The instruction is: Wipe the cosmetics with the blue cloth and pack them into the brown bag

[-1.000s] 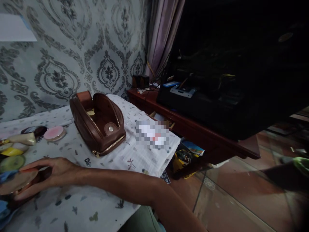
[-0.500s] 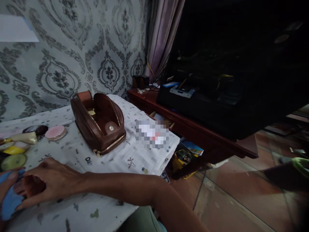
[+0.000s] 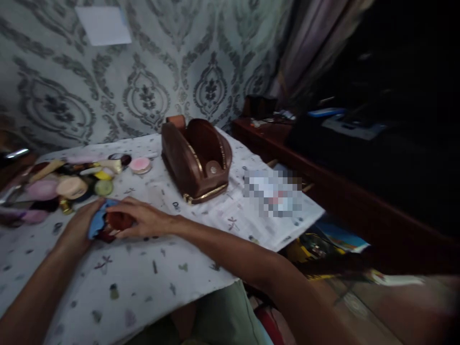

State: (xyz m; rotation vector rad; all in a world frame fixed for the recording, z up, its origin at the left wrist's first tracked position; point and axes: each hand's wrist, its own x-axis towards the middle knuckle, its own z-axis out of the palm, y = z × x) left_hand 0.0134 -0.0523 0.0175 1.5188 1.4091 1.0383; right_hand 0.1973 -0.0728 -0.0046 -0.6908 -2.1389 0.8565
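My right hand curls its fingers round a small dark reddish-brown round object on the printed white tablecloth. My left hand presses a blue cloth against the same object from the left. Both hands meet over it near the table's middle left. An open brown leather pouch with a gold zip stands upright beyond my right hand.
Several cosmetics, compacts and tubes lie in a heap at the table's left. A pink round compact sits near the pouch. A dark wooden cabinet runs along the right. Clutter lies on the floor beneath the table's right edge.
The camera has swung left. My left hand has come into view with the blue cloth, and both hands have brought the dark round object toward the table's middle.
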